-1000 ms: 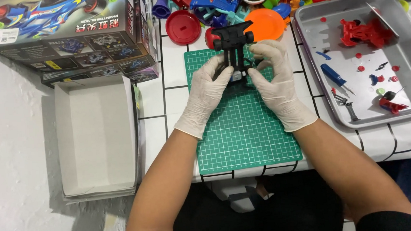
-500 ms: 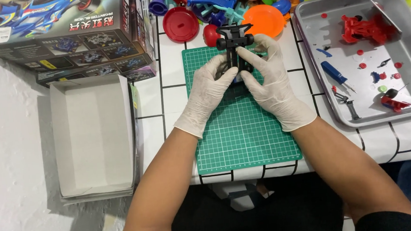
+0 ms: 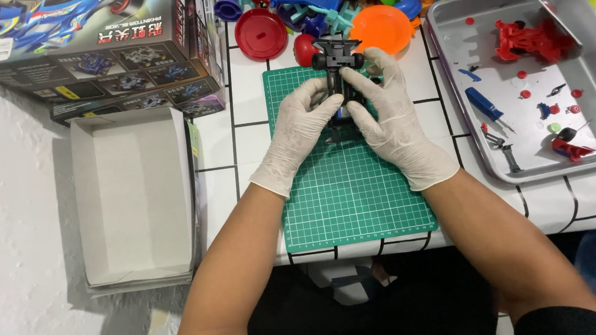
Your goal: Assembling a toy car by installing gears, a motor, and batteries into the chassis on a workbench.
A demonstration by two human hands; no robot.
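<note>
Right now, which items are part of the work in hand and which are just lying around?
In use:
- black toy car chassis, gripped by left hand and right hand
- green cutting mat

Lying about:
- metal tray with red car body and blue screwdriver
- open white box
- red disc
- orange dish

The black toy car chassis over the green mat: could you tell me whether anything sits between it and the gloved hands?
Nothing visible does. The left hand and right hand grip the black toy car chassis directly.
</note>
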